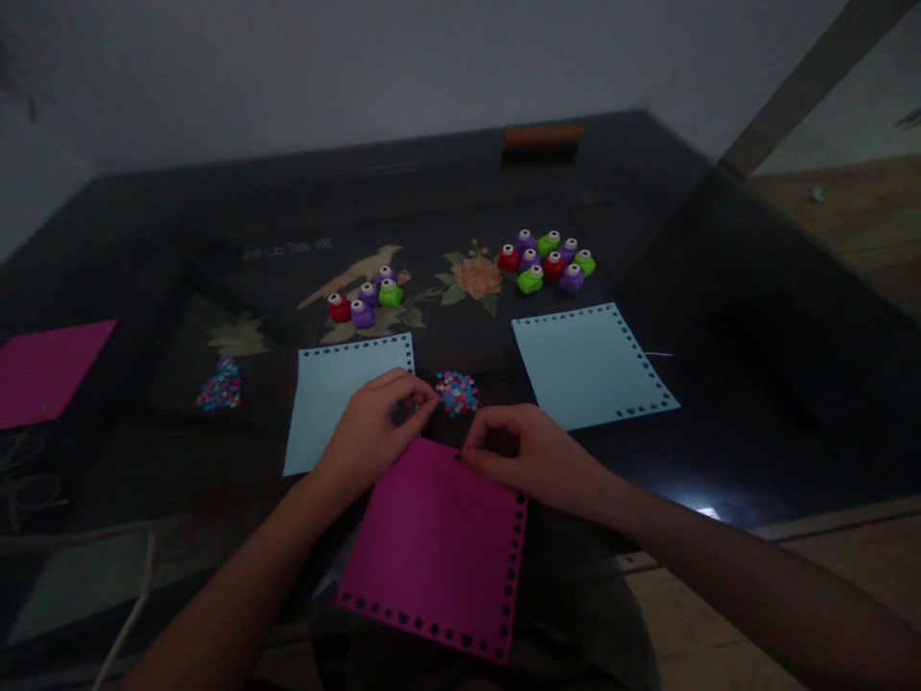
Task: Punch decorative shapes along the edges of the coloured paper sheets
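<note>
A magenta sheet of paper (438, 537) extends past the table's front edge, with small shaped holes along its bottom and right sides. My right hand (529, 456) is closed at its upper edge, thumb and forefinger pinching the paper beside one dark hole. Close to the sheet's upper left corner, my left hand (385, 417) has thumb and fingertips pressed together; whatever they hold is too small to make out. Just right of those fingertips lies a pile of punched paper confetti (457, 393). Under my left wrist rests a pale blue sheet (317, 403) with holes along two edges.
Another punched blue sheet (586, 365) lies at right. Several frog-like craft punches (551, 261) cluster behind it, more punches (364, 297) at left. A second confetti pile (221, 384), a pink sheet (54, 369), a white cable (140, 600) and a brown roll (543, 137) are also around.
</note>
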{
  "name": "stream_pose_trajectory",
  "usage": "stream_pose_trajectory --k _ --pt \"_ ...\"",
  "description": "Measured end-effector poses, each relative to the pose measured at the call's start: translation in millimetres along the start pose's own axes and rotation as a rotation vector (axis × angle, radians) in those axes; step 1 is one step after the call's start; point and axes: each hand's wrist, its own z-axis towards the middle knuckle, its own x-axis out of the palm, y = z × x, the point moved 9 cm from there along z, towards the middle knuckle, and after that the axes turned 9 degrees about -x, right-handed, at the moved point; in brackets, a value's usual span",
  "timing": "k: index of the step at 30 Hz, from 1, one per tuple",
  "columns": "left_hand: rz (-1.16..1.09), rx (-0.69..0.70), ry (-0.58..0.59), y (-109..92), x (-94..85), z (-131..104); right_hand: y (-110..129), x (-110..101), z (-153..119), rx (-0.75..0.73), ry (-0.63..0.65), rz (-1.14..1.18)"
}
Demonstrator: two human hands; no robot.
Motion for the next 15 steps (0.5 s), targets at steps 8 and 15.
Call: stream_pose_trajectory --k 8,15 --pt "0.145 0.009 0.04 2.3 9.9 -2.1 -0.4 0.1 2.4 -0.003 0.009 -0.015" --pt "0.171 0.01 0.043 3.3 11.2 -2.1 -0.6 0.2 0.5 0.0 0.01 -0.011"
